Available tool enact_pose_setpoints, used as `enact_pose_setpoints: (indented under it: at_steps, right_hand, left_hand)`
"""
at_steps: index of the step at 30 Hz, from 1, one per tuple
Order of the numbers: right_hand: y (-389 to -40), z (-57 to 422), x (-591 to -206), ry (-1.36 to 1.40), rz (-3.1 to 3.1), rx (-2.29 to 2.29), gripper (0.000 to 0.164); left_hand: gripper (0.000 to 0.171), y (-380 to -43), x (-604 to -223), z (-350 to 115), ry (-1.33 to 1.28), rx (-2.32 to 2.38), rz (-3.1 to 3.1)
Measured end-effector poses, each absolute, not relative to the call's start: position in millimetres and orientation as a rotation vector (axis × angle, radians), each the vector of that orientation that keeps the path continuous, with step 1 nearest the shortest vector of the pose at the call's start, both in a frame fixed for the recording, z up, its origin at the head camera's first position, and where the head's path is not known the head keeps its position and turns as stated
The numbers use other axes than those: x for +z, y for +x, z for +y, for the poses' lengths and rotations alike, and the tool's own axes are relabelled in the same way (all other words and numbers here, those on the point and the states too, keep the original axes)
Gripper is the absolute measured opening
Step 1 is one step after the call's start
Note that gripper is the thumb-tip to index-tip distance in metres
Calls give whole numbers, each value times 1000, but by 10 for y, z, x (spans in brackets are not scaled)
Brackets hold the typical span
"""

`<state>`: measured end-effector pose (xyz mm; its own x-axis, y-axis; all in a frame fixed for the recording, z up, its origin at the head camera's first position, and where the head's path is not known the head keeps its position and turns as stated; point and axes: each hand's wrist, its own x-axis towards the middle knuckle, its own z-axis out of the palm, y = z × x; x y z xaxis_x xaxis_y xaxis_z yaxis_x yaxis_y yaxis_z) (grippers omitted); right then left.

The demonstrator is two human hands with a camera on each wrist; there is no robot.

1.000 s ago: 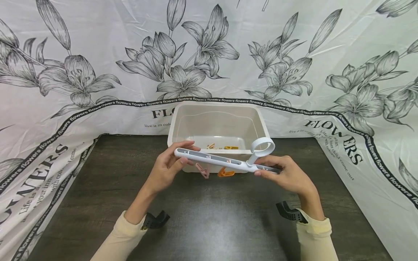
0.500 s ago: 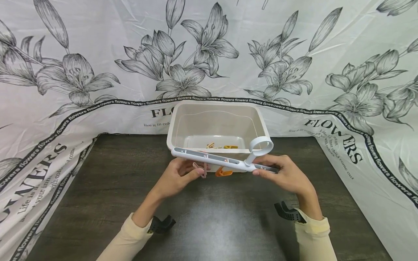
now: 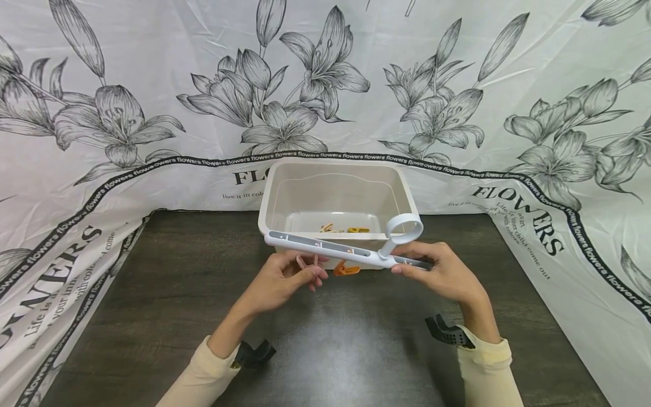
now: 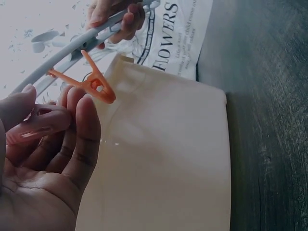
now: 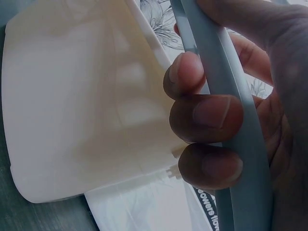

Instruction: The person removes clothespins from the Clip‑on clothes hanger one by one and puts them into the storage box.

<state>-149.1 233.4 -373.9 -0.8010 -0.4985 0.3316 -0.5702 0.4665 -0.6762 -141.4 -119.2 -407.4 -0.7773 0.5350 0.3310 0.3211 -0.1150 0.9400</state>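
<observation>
A white and grey clip hanger (image 3: 325, 247) with a ring hook (image 3: 405, 226) is held up in front of the box, its right end higher in the hook and lower in the bar. My right hand (image 3: 450, 277) grips the bar's right end, fingers curled round it. Below the bar's left part, my left hand (image 3: 272, 282) pinches a pink clothespin (image 4: 48, 125) between thumb and fingers. Whether the pin's top touches the bar is partly hidden. An orange clothespin (image 3: 347, 269) hangs from the bar to the right of my left hand.
Behind the hanger stands a beige plastic box (image 3: 341, 189). Several yellow-orange clothespins (image 3: 358, 230) lie on its floor. A dark wood-look table (image 3: 203, 249) runs beneath, with a flower-printed cloth (image 3: 458, 192) behind and at both sides.
My left hand has let go of the bar's left end and moved down to the pink clothespin, which it now pinches. The bar's left end has shifted slightly left; my right hand keeps its grip.
</observation>
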Motion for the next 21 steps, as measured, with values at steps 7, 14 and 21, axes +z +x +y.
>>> enact_pose_setpoints:
  at_steps: [7, 14, 21]
  right_hand:
    - [-1491, 2337, -3747, 955, -2614, 1251, 31]
    - [-1501, 2338, -3760, 967, -2609, 1250, 32]
    - [-1499, 2348, -3765, 985, -2596, 1273, 33]
  left_hand:
    - [22, -1417, -4095, -1215, 939, 1982, 2077]
    - [11, -1411, -4112, -1217, 972, 1969, 2144]
    - [11, -1398, -4128, -1200, 1032, 2001, 2315]
